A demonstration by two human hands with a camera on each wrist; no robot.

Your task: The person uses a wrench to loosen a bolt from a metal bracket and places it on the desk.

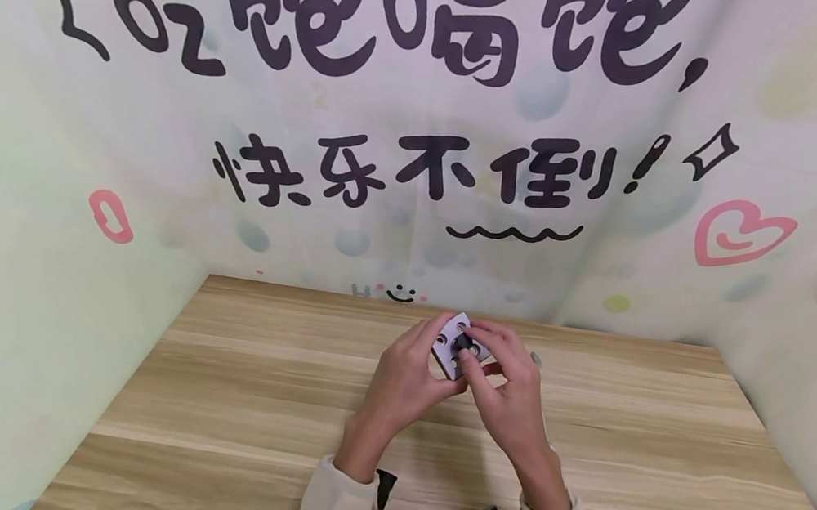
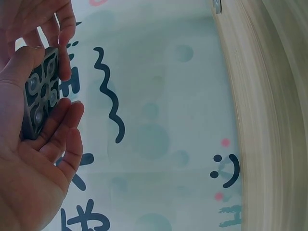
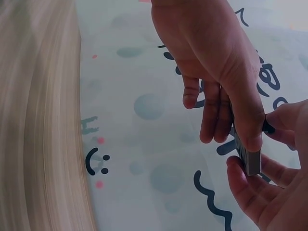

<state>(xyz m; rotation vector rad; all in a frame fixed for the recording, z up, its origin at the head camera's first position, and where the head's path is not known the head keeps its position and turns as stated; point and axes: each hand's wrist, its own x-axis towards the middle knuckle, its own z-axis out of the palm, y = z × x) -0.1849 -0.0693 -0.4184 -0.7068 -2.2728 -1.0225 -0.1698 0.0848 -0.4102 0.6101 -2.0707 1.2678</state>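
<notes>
Both hands meet over a square grey plate (image 1: 448, 352) with round holes near its corners, raised above the table. My left hand (image 1: 404, 380) grips the plate by its edges. With thumb and forefinger, my right hand (image 1: 508, 389) pinches a black knob-like piece (image 1: 464, 340) at the plate's middle. Whether that piece is fixed to the plate, I cannot tell. In the left wrist view the plate's underside (image 2: 43, 91) shows recessed dark areas and round bosses. The right wrist view shows the plate's narrow edge (image 3: 253, 164), while fingers mostly cover the black piece (image 3: 268, 126).
A wood-grain table (image 1: 245, 402) lies below the hands. Behind it stands a printed wall (image 1: 336, 114) with dark lettering. A small metallic item (image 2: 217, 6) sits at the table's back edge. Black wrist mounts (image 1: 385, 488) show at the sleeves.
</notes>
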